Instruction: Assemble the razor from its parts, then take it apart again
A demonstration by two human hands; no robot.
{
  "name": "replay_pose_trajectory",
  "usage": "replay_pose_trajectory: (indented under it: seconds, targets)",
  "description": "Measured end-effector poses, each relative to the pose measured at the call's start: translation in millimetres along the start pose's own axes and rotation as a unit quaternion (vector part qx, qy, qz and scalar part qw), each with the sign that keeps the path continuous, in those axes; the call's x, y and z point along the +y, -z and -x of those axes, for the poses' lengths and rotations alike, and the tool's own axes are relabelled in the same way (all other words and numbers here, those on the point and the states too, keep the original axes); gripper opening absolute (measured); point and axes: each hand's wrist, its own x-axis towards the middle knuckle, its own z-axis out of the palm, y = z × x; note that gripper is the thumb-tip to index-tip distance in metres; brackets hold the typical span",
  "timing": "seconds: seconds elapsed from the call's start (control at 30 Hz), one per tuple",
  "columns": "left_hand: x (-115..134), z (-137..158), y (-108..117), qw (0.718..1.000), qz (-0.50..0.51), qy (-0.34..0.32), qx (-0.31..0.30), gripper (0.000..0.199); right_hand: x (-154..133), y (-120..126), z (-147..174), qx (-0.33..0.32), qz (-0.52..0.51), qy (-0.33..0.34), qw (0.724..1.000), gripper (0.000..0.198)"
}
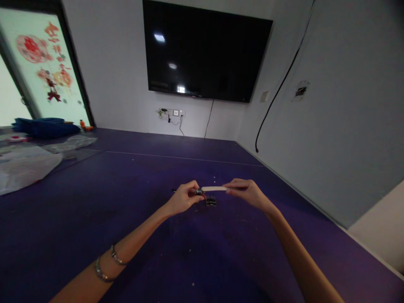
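Observation:
Over the purple tabletop, my left hand is closed, pinching a small dark metallic part between thumb and fingers. A short, pale, slightly curved strip runs from this part toward the right. My right hand grips the strip's right end between thumb and fingers. At its left end the strip meets the metallic part; whether they are joined is too small to tell. Just below the strip lies a small dark rectangular piece, its details unclear. A thin dark tip shows left of my left hand.
The purple table spreads around both hands, with small white specks on it. Clear plastic sheeting and a dark blue cloth bundle lie at the left. A black cable hangs by the right wall.

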Motion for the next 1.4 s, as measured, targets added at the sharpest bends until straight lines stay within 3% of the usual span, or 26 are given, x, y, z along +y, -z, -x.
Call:
replay_pose_trajectory:
  seconds: [0.37,0.53,0.73,0.9,1.07,1.27,1.4]
  targets:
    - [-4.0,-0.2,-2.0,1.000,0.005,0.005,-0.009,0.020,-4.4,-1.0,0.5,0.010,0.011,-0.002,1.000,0.027]
    - [-5.6,-0.5,-1.4,1.000,-0.014,-0.003,-0.003,0.018,-5.4,-1.9,0.0,-0.022,0.001,0.009,1.000,0.027]
    - [-5.6,-0.1,-1.9,1.000,0.000,-0.002,-0.005,0.020,-9.5,-1.6,1.2,0.010,0.026,0.000,1.000,0.026]
    - [-5.2,-1.0,-1.5,0.999,-0.034,-0.011,-0.002,0.020,-20.0,-3.1,2.9,-0.003,0.026,0.022,0.999,0.024]
    - [-5.6,-0.9,-3.3,1.000,0.000,0.000,-0.008,0.022,-23.2,-3.5,3.4,0.035,0.047,0.014,0.998,0.021]
    - [-4.2,0.1,-2.2,0.998,-0.062,-0.008,0.000,0.019,-27.5,-5.0,4.0,-0.001,0.035,0.027,0.999,0.021]
    - [-8.5,-0.5,-2.2,1.000,-0.026,-0.007,-0.008,0.021,-23.5,-2.7,3.4,0.020,0.053,0.017,0.998,0.021]
